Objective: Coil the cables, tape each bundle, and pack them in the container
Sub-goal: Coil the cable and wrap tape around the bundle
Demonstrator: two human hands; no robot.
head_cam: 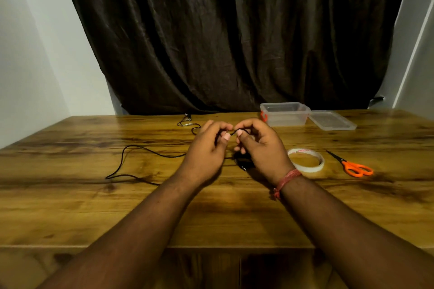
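Fingers: L hand (206, 145) & R hand (260, 145) each pinch the cable (150, 151) betw. thumb & forefinger, short span held betw. them.
Cable: slack trails L over worktop (94, 218); part-wound coil under R hand, mostly hidden.
Risk: loose pinch → loops spring open; trailing slack may snag or kink.
Tape (306, 160), scissors (352, 164): near R.
Box (285, 114): far R, open; lid (332, 120) beside it.

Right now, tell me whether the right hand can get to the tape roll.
Probably yes. The tape roll lies bare on the table just beside the right hand, nothing between them; but that hand is pinching the black cable.
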